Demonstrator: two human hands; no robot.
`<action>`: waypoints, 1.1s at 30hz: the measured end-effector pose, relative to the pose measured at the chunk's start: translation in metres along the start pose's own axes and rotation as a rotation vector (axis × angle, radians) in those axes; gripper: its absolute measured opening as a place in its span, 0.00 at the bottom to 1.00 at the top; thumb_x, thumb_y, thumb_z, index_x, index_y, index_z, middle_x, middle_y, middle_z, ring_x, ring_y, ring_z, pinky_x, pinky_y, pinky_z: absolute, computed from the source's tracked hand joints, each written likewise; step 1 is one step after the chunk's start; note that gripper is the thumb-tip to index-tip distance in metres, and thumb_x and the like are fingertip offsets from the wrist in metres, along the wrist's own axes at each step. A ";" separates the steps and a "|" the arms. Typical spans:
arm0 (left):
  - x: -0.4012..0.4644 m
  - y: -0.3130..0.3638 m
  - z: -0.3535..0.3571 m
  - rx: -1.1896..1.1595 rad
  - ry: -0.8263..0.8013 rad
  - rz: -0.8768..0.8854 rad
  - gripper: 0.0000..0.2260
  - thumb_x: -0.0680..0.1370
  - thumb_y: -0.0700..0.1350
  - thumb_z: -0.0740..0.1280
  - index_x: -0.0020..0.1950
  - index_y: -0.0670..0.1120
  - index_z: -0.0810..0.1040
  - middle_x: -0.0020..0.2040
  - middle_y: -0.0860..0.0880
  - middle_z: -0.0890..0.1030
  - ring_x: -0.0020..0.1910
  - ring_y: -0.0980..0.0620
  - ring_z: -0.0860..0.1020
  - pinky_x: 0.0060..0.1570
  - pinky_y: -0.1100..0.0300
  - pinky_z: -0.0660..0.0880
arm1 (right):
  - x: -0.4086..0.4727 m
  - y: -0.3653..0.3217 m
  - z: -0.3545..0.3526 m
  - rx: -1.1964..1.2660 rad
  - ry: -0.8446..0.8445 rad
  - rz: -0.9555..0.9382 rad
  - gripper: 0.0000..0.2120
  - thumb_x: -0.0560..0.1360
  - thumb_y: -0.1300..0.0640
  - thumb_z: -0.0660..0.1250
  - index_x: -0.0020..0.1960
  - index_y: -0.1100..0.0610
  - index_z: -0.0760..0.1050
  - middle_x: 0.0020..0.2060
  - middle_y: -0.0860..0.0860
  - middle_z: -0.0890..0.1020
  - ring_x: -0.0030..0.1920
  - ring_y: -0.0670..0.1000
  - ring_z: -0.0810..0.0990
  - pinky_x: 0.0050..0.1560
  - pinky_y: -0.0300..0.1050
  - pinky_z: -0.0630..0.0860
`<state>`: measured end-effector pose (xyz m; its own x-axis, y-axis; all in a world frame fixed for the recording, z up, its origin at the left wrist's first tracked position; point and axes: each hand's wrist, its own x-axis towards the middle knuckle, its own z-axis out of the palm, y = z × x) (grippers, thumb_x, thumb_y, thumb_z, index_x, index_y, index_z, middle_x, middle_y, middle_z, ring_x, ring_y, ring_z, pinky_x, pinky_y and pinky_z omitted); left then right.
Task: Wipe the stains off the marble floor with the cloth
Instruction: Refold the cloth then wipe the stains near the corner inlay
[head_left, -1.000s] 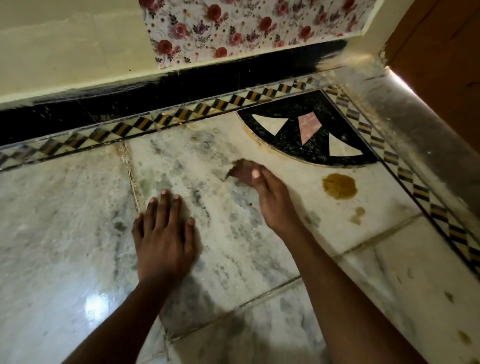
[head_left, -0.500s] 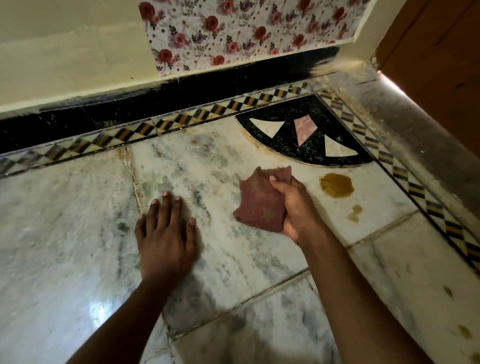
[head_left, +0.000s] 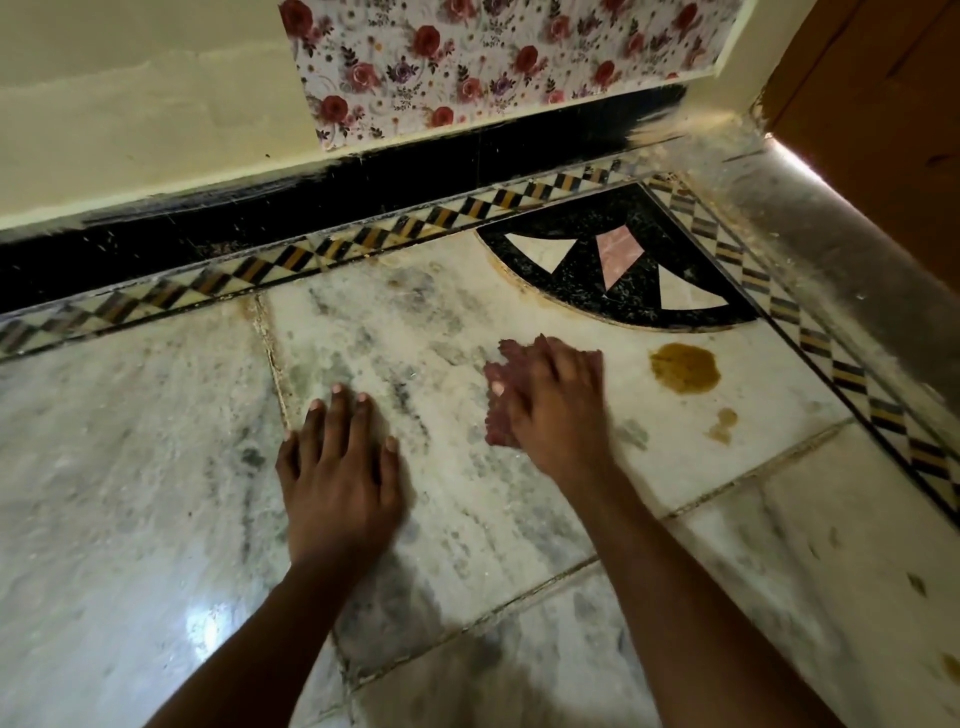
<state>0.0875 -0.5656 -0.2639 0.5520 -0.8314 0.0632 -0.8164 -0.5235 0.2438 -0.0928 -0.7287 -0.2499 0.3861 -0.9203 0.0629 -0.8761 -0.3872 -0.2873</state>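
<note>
On my left I see the left hand (head_left: 340, 467) flat on the marble floor (head_left: 130, 467), palm down, fingers spread and pointing toward the wall, gripping nothing, its forearm running back to the bottom edge. It sits right beside a grout seam (head_left: 270, 358). Moving across, the right hand (head_left: 558, 410) is pressed palm down on the cloth (head_left: 501, 379), a reddish-brown rag bunched under the fingers and showing past them on the left side; the picture is smeared here, so I can't quite tell whether the fingers curl around it or just pin it flat. Right of the cloth, apart from it, lies a big mustard-brown stain (head_left: 684, 368), with a smaller stain (head_left: 723, 425) just below. Beyond them sits the black corner inlay (head_left: 613, 270) with its triangles, and a checkered border strip (head_left: 810, 343) runs along the stone ledge.
</note>
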 end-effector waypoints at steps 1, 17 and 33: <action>0.000 0.000 0.000 -0.001 -0.001 0.000 0.31 0.86 0.61 0.48 0.87 0.50 0.60 0.88 0.47 0.57 0.87 0.42 0.56 0.83 0.39 0.53 | -0.003 -0.004 0.010 -0.044 -0.040 -0.006 0.35 0.83 0.38 0.52 0.81 0.59 0.66 0.81 0.61 0.66 0.81 0.64 0.65 0.81 0.63 0.61; 0.003 0.002 -0.002 -0.012 -0.016 -0.010 0.31 0.86 0.61 0.50 0.86 0.50 0.62 0.88 0.47 0.58 0.86 0.42 0.57 0.82 0.40 0.53 | -0.005 -0.008 0.018 -0.142 -0.019 0.016 0.36 0.84 0.35 0.49 0.85 0.54 0.60 0.85 0.58 0.60 0.84 0.63 0.58 0.82 0.62 0.56; 0.002 0.002 0.002 0.007 0.040 -0.004 0.29 0.85 0.59 0.53 0.84 0.48 0.67 0.87 0.46 0.63 0.84 0.39 0.63 0.79 0.36 0.61 | 0.002 0.065 0.001 -0.266 -0.107 -0.226 0.36 0.85 0.33 0.41 0.87 0.50 0.56 0.87 0.53 0.56 0.86 0.59 0.56 0.85 0.63 0.51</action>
<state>0.0868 -0.5689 -0.2648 0.5619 -0.8211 0.1006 -0.8149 -0.5285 0.2378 -0.1485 -0.7555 -0.2689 0.5946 -0.8040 -0.0077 -0.8040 -0.5944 -0.0180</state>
